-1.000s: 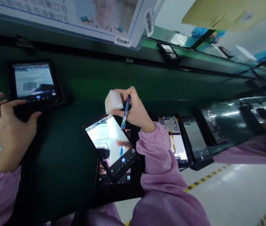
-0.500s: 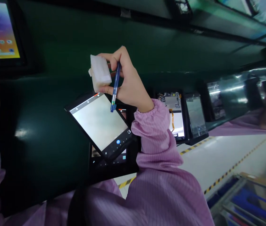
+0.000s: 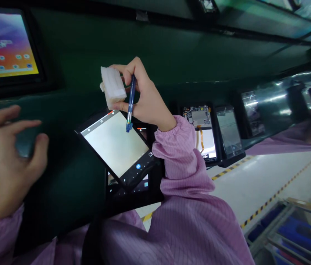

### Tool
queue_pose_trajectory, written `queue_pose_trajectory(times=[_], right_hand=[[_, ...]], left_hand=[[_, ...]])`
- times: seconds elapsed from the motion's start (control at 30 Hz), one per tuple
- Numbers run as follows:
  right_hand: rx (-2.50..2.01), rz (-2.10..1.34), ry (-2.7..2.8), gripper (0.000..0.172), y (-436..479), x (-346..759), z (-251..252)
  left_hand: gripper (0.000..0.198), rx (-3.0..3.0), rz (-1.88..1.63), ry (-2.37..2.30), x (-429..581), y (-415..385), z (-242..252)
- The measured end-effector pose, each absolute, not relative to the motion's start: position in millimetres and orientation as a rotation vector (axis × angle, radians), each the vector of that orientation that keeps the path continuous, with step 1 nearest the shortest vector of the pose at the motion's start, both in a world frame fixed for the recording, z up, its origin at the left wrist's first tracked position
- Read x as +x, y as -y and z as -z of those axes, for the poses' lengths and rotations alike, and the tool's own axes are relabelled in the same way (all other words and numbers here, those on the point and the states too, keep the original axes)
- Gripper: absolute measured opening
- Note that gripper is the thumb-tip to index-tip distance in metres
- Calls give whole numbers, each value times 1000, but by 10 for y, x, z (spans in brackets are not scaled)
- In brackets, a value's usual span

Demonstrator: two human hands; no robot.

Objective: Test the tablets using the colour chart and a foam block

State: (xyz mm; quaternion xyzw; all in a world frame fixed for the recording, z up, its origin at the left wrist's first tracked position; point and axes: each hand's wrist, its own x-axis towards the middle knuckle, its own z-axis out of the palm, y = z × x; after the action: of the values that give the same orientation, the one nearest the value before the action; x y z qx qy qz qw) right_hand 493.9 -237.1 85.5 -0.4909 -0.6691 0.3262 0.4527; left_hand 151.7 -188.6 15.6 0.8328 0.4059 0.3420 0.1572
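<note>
My right hand (image 3: 144,97) is closed on a white block (image 3: 113,86) and a blue pen (image 3: 130,105), the pen's tip pointing down. Just below it a lit tablet (image 3: 117,145) lies tilted on top of another dark tablet (image 3: 133,191) on the dark green belt (image 3: 70,176). My left hand (image 3: 9,154) hovers over the belt at the left, fingers spread and curved, holding nothing. A tablet with a colourful home screen (image 3: 5,48) sits at the far left, beyond that hand. Both arms wear pink sleeves.
To the right lie an opened tablet showing its circuit board (image 3: 201,129) and a dark-screened one (image 3: 229,134). Further right the belt carries more devices under glare. The floor has yellow-black striped tape (image 3: 271,198). A blue rack (image 3: 293,235) is at the bottom right.
My left hand has come back into view over the belt with its fingers spread. The view shifted so the far-left tablet, which showed a camera image before, shows its home screen. My right hand stayed put.
</note>
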Motion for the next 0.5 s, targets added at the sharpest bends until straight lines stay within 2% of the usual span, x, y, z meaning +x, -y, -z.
queue_pose_trajectory(times=[0.1, 0.3, 0.5], right_hand=[[-1177, -795, 1666, 45, 2353, 4952, -810], [-1166, -812, 1665, 47, 2367, 4948, -822], [-1175, -804, 1662, 44, 2384, 4947, -830]], left_hand=[[38, 2595, -953, -819, 1704, 2242, -272], [44, 2793, -632, -376, 1951, 2798, -379], [45, 2838, -616, -245, 2183, 2941, -441]])
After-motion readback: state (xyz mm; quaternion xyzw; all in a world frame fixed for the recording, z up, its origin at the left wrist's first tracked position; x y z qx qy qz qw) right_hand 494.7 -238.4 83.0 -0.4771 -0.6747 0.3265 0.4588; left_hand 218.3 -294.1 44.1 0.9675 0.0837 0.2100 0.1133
